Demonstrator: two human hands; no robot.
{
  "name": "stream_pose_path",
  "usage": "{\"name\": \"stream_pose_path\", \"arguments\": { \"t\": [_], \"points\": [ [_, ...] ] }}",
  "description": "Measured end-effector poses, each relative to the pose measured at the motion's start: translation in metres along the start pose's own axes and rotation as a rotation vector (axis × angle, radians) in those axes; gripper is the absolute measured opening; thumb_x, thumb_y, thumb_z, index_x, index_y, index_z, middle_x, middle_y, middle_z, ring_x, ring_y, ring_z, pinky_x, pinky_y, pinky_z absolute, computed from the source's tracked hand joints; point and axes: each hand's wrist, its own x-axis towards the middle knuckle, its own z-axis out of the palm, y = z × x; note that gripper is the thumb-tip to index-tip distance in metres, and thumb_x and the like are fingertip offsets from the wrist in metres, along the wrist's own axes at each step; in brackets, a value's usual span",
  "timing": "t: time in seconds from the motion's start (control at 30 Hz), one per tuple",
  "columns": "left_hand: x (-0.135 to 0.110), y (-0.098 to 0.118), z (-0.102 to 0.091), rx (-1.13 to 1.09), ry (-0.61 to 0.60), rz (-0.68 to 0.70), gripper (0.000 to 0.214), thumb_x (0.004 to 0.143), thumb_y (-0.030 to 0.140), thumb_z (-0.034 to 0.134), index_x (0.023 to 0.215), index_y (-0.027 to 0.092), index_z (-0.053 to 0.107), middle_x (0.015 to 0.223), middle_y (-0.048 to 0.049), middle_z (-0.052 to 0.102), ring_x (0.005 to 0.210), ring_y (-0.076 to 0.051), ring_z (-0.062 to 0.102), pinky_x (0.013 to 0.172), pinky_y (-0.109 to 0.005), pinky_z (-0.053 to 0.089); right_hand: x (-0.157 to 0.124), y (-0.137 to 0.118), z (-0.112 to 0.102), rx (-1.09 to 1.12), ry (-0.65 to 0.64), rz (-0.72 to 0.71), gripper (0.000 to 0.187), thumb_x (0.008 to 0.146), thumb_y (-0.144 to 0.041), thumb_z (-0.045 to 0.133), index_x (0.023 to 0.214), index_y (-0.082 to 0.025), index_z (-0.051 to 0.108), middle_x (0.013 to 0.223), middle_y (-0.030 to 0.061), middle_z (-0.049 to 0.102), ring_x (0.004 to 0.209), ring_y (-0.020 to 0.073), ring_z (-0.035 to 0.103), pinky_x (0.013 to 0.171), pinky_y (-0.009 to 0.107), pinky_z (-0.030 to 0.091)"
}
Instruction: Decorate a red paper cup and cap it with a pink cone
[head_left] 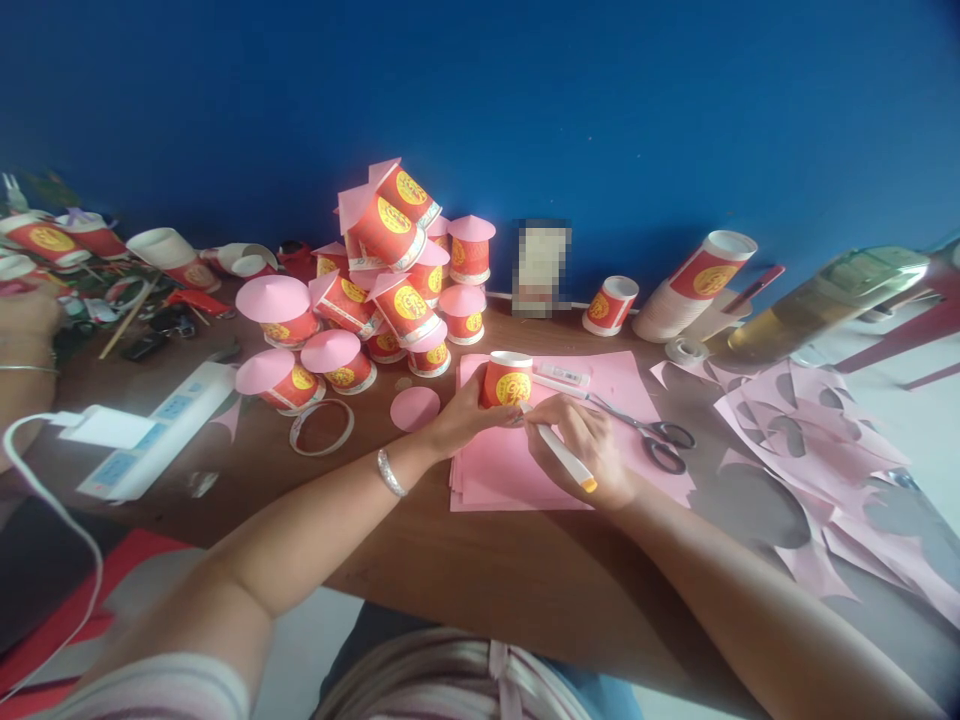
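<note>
My left hand (466, 408) is wrapped round a red paper cup (510, 382) with a yellow round emblem, keeping it upright over the pink paper. In my right hand (585, 445) is a white marker (564, 456) with an orange end. Its tip meets the cup's lower rim, where small marks show. Beneath both hands lies a stack of pink paper sheets (495, 480). A pink paper disc (415, 409) rests on the table left of the stack. Scissors (652, 435) lie shut on the sheets, right of my right hand, near a small white strip (564, 375).
Several red cups with pink cone tops (405, 310) are piled at the back left. Tape rolls (321, 428), a power strip (157, 435), pink offcuts (817, 430), a cup stack (694, 285) and a bottle (825, 300) surround the work area. Another person's arm (26, 350) reaches in at far left.
</note>
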Motion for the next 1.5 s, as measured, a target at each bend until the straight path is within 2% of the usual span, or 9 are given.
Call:
{"name": "stream_pose_path", "arguments": {
  "t": [0.5,1.1,1.33,1.5],
  "points": [
    [-0.0020,0.0055,0.0022,0.125,0.003,0.013,0.072,0.072,0.049,0.090,0.129,0.020,0.056,0.117,-0.0096,0.066,0.114,-0.029,0.065,0.093,-0.042,0.058,-0.0005,-0.0002,0.0020,0.041,0.023,-0.014,0.017,0.093,-0.006,0.058,0.097,-0.023,0.058,0.078,-0.0016,0.070,0.064,0.0118,0.068,0.058,0.023,0.052],
    [-0.0029,0.0089,0.0036,0.125,-0.012,0.008,0.069,0.074,0.046,0.090,0.128,0.020,0.056,0.119,-0.0096,0.066,0.118,-0.030,0.063,0.094,-0.041,0.058,0.0021,0.0015,-0.0007,0.030,0.017,-0.030,0.017,0.093,-0.005,0.057,0.097,-0.022,0.058,0.079,-0.0003,0.071,0.063,0.0121,0.067,0.059,0.022,0.051],
    [-0.0019,0.0060,0.0032,0.086,-0.006,0.003,0.070,0.072,0.044,0.091,0.128,0.019,0.056,0.122,-0.0105,0.066,0.119,-0.031,0.064,0.095,-0.043,0.058,0.0028,0.0001,-0.0011,0.004,0.003,-0.026,0.017,0.094,-0.005,0.055,0.095,-0.022,0.057,0.076,-0.0011,0.070,0.062,0.0115,0.066,0.057,0.023,0.051],
    [0.0016,0.0007,0.0001,-0.053,-0.039,0.051,0.062,0.073,0.035,0.091,0.125,0.019,0.060,0.108,-0.0069,0.070,0.105,-0.025,0.067,0.089,-0.038,0.058,0.0025,0.0029,-0.0034,0.060,0.050,-0.051,0.016,0.095,-0.009,0.061,0.104,-0.023,0.059,0.084,0.0012,0.072,0.072,0.0149,0.071,0.064,0.027,0.057]
  ]
}}
